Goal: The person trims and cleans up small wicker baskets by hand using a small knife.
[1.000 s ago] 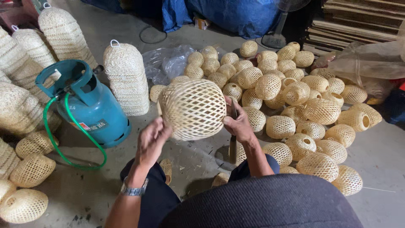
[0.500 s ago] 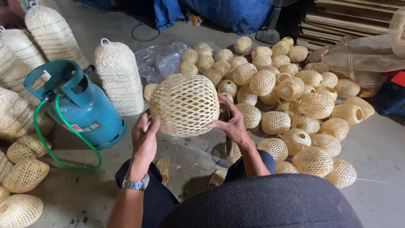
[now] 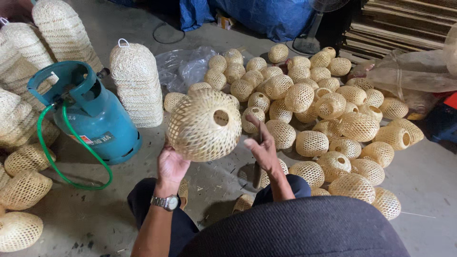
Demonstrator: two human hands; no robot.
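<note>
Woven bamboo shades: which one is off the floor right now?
The large round woven shade with the round hole facing the camera. The left hand supports it from below; the right hand is beside it. All the smaller shades lie on the floor.

This is a craft workshop: many woven bamboo lampshades point(image 3: 333, 119) lie in a heap on the bare concrete floor point(image 3: 428, 181), with stacked shades point(image 3: 137, 85), a teal gas cylinder point(image 3: 93, 114) and piled wood sheets point(image 3: 404, 24).
</note>
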